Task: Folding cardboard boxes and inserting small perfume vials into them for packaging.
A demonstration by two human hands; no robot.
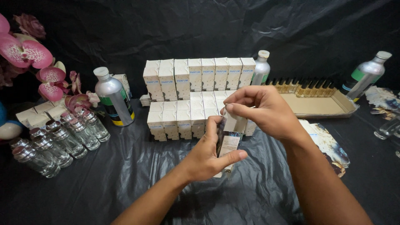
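Cream-white cartons w/ small blue print, stacked far centre. Held carton: white flap, dark patterned side. Black sheet over table. Orchids far left: pink w/ speckled centres. Silver bottle: green, black, yellow label. Clear vials w/ silver caps, near left. Tan tray, far right.

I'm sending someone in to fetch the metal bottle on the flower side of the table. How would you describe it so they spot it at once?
Start at the pink orchid flowers on the left. Just right of them, in front of the stacked white cartons, stands a silver metal bottle with a white cap. Unlike the small clear glass bottles beside it, it is tall, opaque, and banded green, black and yellow.
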